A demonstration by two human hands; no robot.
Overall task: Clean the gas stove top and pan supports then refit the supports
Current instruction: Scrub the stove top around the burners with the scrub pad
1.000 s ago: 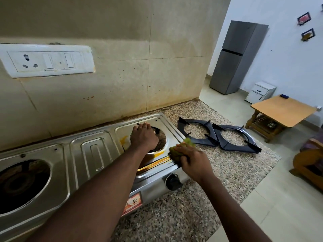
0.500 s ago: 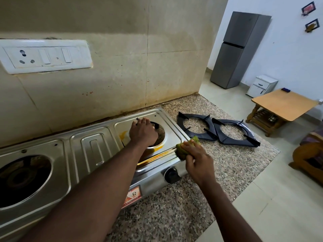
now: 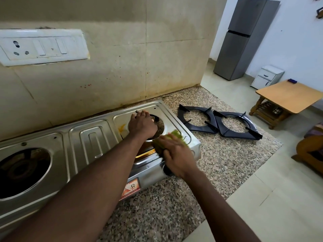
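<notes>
a person's left hand (image 3: 142,125) rests flat over the right burner hole of the steel stove (image 3: 94,137), its fingers straight and close together, reaching to the far rim of the hole and holding nothing; what lies under the palm cannot be told. just right of it and nearer, the right hand (image 3: 176,154) grips a green scrub pad (image 3: 174,134), fingers curled round it and pressing it on the stove top at the near right corner; hand and pad are blurred. a yellow stain (image 3: 122,127) shows on the steel just left of the left hand, and an orange streak lies along the near edge of the burner tray beside the pad. a black knob (image 3: 168,172) on the stove front peeps out under the right wrist, with a red sticker (image 3: 132,187) to its left. the left burner hole (image 3: 24,172) is dark and uncovered. both black supports are off the stove and lie flat on the speckled counter (image 3: 227,154) to its right: the left support (image 3: 202,130) near the stove, the right support (image 3: 252,128) touching it at one corner. a white switch plate (image 3: 42,47) sits on the tiled wall at the far left. far right stand a grey fridge (image 3: 244,37), a small white cabinet (image 3: 267,75) and a wooden table (image 3: 288,98)
</notes>
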